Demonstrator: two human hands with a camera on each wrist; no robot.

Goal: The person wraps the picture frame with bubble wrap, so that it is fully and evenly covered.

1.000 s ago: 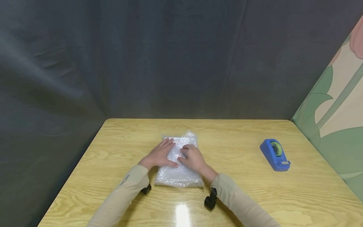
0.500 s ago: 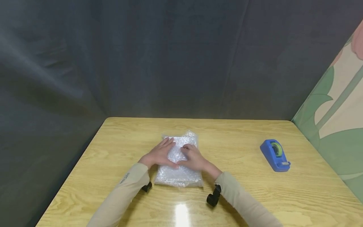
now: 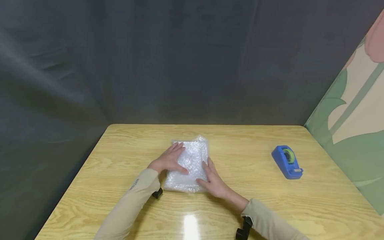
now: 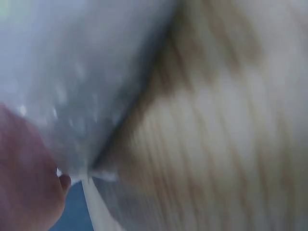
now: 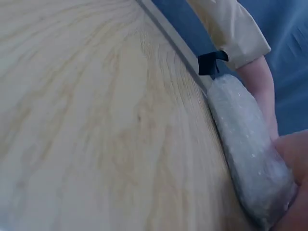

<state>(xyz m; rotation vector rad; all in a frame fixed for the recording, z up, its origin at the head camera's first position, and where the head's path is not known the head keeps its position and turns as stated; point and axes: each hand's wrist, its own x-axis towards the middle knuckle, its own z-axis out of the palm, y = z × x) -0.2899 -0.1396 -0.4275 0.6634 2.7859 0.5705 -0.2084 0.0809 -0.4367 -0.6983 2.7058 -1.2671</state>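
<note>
A flat parcel in bubble wrap lies on the wooden table, with a ragged flap of wrap sticking up at its far right corner. Across its left side rests my left hand, fingers extended and thumb spread. My right hand is at the parcel's right edge, fingers spread and thumb over the near right part of the wrap. In the right wrist view, the parcel's thick side shows beside part of the hand. The left wrist view is blurred and shows the wrap close up.
A blue tape dispenser with a greenish roll stands to the right on the table. Dark cloth hangs behind the table, and a flower-patterned panel borders it on the right. Each wrist carries a small black camera.
My right hand has moved from the middle of the parcel to its right edge, and its curled fingers have straightened. The left hand stays almost in place.
</note>
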